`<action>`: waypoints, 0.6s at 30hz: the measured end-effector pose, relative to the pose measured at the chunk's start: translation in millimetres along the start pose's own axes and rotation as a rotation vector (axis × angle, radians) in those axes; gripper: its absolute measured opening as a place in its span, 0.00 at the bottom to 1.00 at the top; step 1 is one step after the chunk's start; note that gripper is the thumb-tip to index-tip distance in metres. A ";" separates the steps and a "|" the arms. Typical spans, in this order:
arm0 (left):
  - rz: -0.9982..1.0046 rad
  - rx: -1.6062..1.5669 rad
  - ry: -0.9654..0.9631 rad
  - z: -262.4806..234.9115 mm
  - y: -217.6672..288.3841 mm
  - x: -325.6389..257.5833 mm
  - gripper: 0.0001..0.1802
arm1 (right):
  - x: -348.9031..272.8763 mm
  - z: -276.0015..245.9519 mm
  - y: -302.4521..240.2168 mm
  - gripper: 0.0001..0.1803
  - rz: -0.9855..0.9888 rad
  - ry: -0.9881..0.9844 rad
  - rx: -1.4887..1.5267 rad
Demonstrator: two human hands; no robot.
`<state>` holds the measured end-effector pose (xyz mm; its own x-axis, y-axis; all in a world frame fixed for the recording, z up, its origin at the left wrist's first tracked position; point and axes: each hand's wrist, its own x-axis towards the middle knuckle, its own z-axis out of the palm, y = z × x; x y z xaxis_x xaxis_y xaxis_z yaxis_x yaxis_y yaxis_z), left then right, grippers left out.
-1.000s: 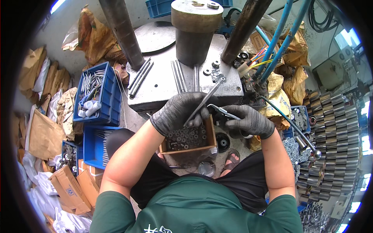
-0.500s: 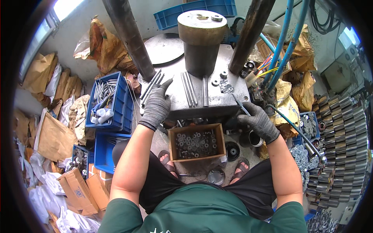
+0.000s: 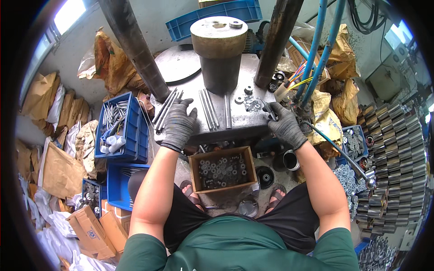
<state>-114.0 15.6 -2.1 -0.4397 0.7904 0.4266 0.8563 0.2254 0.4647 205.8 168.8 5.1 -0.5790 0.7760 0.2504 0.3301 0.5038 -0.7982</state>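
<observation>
My left hand (image 3: 180, 127), in a grey knit glove, lies at the front left of a metal press table (image 3: 212, 134). Its thumb stands apart from the fingers, beside a group of thin metal rods (image 3: 165, 108). My gloved right hand (image 3: 287, 125) is closed on a slim metal tool (image 3: 270, 111) at the front right corner. The tool's tip points toward a small heap of washers (image 3: 253, 105); its exact kind is unclear. Between my hands lie more thin rods (image 3: 208, 109) and one thicker rod (image 3: 228, 111). Two small dark rings (image 3: 248, 90) sit by the washers.
A thick steel cylinder (image 3: 220, 54) stands on the table between two dark columns (image 3: 135, 49). Below the front edge is a box (image 3: 221, 189) of small round parts. Blue crates (image 3: 118, 126) stand left; blue hoses (image 3: 320, 58) and stacked metal cylinders (image 3: 393, 167) are right.
The right hand has moved up and inward over the table corner, bringing the tool close to the washers. My left hand's fingers have shifted beside the left rods. The view has moved slightly.
</observation>
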 end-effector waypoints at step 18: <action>-0.192 0.014 -0.246 5.4 7.8 8.5 0.33 | 7.5 10.2 -10.0 0.17 -0.163 -0.043 -0.477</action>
<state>-109.6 27.1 1.1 -0.5168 0.8461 0.1308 0.7682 0.3908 0.5070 190.5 165.7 9.4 -0.6782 0.6616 0.3199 0.5311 0.7421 -0.4089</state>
